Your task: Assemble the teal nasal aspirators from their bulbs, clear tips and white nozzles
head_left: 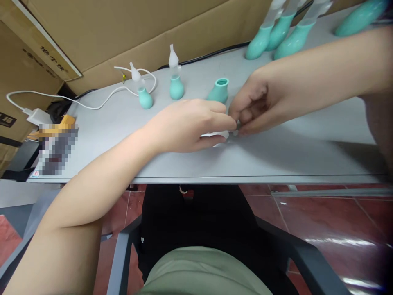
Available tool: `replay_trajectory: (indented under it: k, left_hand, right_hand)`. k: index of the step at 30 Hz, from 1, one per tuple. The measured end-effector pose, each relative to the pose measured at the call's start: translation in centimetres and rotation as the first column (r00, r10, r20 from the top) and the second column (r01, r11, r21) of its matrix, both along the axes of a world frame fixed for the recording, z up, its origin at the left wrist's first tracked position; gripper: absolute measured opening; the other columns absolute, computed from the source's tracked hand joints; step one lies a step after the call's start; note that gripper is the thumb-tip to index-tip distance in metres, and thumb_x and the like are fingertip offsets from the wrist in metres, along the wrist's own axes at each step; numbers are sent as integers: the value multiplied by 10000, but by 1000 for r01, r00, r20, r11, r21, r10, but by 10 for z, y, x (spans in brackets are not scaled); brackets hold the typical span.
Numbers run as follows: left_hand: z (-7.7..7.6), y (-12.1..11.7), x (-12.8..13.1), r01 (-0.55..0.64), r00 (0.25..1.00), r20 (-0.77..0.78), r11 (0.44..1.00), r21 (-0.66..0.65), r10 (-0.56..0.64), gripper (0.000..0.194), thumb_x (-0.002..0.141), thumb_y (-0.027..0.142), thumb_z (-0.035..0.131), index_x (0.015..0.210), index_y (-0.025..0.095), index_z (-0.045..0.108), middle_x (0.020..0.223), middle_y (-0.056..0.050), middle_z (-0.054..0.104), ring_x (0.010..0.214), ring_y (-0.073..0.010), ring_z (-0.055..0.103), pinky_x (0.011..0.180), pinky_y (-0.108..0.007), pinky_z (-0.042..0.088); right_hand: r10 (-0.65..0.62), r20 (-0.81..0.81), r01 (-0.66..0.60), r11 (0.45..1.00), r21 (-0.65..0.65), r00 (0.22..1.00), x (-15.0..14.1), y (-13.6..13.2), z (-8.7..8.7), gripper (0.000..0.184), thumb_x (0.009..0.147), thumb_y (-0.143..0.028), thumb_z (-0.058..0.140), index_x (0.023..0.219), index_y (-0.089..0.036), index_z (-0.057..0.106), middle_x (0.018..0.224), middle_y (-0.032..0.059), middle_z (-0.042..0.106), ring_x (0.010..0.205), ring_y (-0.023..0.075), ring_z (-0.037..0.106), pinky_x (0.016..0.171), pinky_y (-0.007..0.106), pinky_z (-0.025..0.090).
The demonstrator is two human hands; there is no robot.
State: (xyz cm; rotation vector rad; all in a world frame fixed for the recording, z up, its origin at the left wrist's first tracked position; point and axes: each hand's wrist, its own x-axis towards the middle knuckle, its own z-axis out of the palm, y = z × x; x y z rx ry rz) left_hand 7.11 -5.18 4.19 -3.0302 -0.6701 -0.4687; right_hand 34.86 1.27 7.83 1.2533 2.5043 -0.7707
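White plastic (224, 134) is clamped by fingers of the left hand (187, 126), a clear part (236, 132) by those of the right hand (259, 102), with a teal bulb (217, 94) on their far side.

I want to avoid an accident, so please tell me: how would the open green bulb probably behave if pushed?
The open green bulb is probably light for its size, since its mouth shows a hollow inside. Its rounded sides suggest it might roll or tip when nudged.
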Motion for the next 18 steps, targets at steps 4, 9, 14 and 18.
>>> replay_trajectory:
  k: [4,9,14,18]
  left_hand:
    - [0,-1,8,-11,1000,16,999,-47,11,185,1125,171,737,1099,284,880,1041,-44,864,1004,-287,909,881,-417,676]
    - [5,-2,9,-33,999,37,990,-139,39,195,1050,109,735,961,279,772,906,2,791,973,-275,918,1014,-456,725]
    - [17,-4,4,27,993,122,979,-203,-2,294,929,-7,705,824,267,681,796,18,751,774,-207,787,900,-422,670]
    - [22,-5,1,-13,982,175,954,-301,69,370,918,1,802,752,267,606,768,-1,747,699,-192,707,779,-433,630]
  right_hand:
    - [17,-7,-17,1000,13,1000,-8,-4,-2,110,1037,-175,952,1128,-227,985,836,-91,794,693,96,651,710,303,429]
    - [58,11,-58,997,50,998,-8,-4,-4,85,1019,-152,918,996,-223,959,788,-86,760,688,85,647,682,294,409]
    - [87,20,-89,989,119,996,-12,-7,-4,123,981,-126,878,943,-234,923,754,-81,721,633,65,595,617,278,397]
    - [31,-39,-28,997,72,999,6,9,-6,73,981,-214,973,1040,-244,943,859,-52,791,677,96,649,644,312,472]
